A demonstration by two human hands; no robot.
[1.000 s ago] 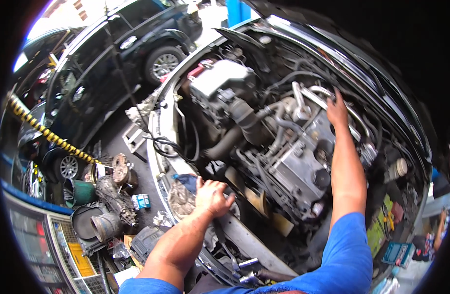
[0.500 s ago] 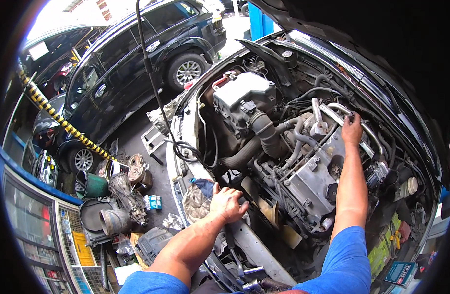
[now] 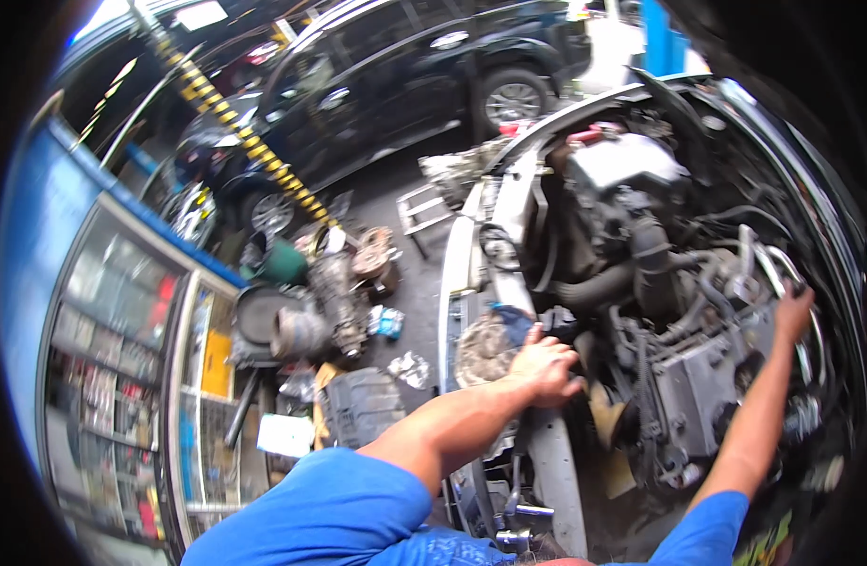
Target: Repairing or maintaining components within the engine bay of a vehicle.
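My left hand (image 3: 547,370), fingers spread, rests on the front crossmember (image 3: 558,472) of a car's engine bay. Beside it a crumpled beige and dark blue rag (image 3: 485,351) lies on the front edge. My right hand (image 3: 794,311) reaches over the engine (image 3: 702,391) to its far side, next to a bent metal pipe (image 3: 783,264). Its fingers are curled closed around something dark and small that blur keeps from being named. Left of the engine are a ribbed black air hose (image 3: 649,247) and a light-topped air filter box (image 3: 627,162).
Chrome tools (image 3: 533,510) lie near the front edge below my left arm. On the floor at left are a gearbox (image 3: 335,297), a green bucket (image 3: 284,261), a blue and white box (image 3: 386,322) and a metal stand (image 3: 424,209). A dark car (image 3: 396,90) stands beyond; a glass cabinet (image 3: 113,349) is far left.
The view has swung left, so the engine bay sits further right and more of the cabinet shows. Both hands keep about the same places on the car.
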